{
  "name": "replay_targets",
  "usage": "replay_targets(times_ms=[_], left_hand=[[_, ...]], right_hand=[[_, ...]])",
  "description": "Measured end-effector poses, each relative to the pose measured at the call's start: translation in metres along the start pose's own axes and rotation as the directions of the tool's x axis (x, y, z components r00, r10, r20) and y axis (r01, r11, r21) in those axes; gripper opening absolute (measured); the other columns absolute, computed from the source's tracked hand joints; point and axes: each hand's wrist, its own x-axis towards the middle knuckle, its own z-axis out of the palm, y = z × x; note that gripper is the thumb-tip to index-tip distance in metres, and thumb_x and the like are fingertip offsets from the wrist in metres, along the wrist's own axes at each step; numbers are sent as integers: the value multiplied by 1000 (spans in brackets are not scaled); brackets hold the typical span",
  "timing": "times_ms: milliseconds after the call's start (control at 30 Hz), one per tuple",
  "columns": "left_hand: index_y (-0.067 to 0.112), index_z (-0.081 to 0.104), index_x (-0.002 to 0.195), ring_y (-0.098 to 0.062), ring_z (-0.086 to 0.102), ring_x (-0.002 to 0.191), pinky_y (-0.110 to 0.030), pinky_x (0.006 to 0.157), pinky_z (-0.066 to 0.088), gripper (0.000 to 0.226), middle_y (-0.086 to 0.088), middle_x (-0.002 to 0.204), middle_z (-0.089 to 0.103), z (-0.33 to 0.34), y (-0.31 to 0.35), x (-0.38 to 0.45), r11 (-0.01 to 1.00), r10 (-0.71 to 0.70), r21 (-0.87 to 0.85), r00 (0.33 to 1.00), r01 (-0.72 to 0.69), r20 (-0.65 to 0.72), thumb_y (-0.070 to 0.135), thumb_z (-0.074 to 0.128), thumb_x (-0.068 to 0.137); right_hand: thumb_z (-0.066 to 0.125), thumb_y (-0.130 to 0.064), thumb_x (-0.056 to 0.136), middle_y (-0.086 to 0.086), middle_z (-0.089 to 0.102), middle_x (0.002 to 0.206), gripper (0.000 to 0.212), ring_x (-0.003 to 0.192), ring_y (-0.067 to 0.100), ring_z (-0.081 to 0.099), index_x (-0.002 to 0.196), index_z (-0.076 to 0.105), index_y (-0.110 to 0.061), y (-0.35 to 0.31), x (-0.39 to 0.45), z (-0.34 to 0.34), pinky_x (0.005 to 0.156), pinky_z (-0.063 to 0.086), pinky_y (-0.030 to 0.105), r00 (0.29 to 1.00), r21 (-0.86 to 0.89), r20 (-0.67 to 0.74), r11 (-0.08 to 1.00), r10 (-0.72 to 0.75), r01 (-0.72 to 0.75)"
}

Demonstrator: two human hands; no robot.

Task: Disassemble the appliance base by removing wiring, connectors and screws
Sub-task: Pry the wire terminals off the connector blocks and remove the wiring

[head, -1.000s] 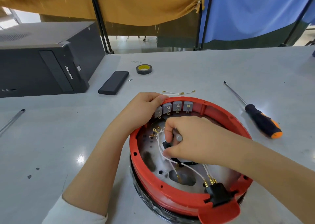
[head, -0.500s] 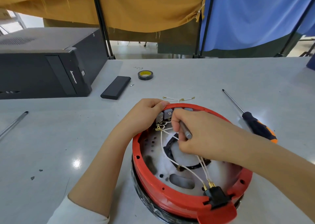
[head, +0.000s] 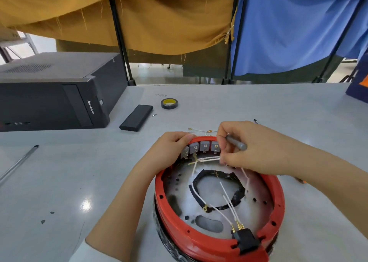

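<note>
Grey bench [head: 298, 110] fills the frame; low and right of centre sits the red appliance base [head: 199, 239], its black plug connector [head: 246, 239] nearest. White wires [head: 211, 159] look thin and limp — best taken at their brass terminals. The right hand [head: 256, 152] pinches them, a grey tool tucked in its grip; the left hand [head: 169, 152] holds the rim by the grey switches [head: 199, 147].

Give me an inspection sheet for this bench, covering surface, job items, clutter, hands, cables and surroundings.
Surface: grey table, dark specks at left.
Job's things: red appliance base, open; grey switches at far rim; black connector at near rim.
Clutter: tape roll, black slab, computer case.
Hands: left hand grips rim; right hand holds grey tool, pinching wires.
Cables: white wires inside base.
Surroundings: yellow and blue cloths.
</note>
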Motion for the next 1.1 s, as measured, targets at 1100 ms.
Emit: replay_targets(times_ms=[1100], left_hand=[[33, 67, 78, -5, 63, 63, -24, 69, 53, 8, 7, 66, 67, -2, 37, -42, 964, 231, 149, 971, -220, -58, 29, 74, 79]], right_hand=[[58, -6, 82, -26, 57, 60, 33, 61, -9, 52, 68, 44, -32, 22, -21, 16, 54, 40, 13, 995, -181, -76, 982, -69, 54]])
